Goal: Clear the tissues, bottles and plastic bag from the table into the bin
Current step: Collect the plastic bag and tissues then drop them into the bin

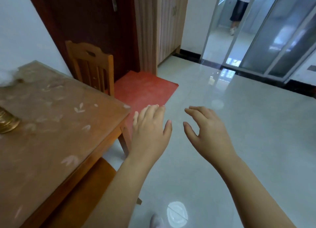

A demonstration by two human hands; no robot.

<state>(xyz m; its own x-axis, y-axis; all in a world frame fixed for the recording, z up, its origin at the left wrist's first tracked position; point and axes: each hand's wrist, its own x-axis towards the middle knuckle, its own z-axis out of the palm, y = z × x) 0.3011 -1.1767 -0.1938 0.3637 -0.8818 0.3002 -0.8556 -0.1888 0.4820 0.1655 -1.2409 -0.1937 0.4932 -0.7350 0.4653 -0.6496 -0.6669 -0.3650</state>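
Left hand point(150, 130) and right hand point(208, 132) empty, slack-fingered, apart, free for a pickup. Left of them, brown glass-topped wooden table point(68, 125) bearing blurred white crumpled wad point(6, 77), tissue or bag. No bin visible.

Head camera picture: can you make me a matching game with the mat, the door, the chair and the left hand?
Things:
1. mat
2. door
3. chair
4. left hand

Matches:
A. dark brown
B. open, holding nothing
C. red
D. light wood

Pairs: 1-C, 2-A, 3-D, 4-B
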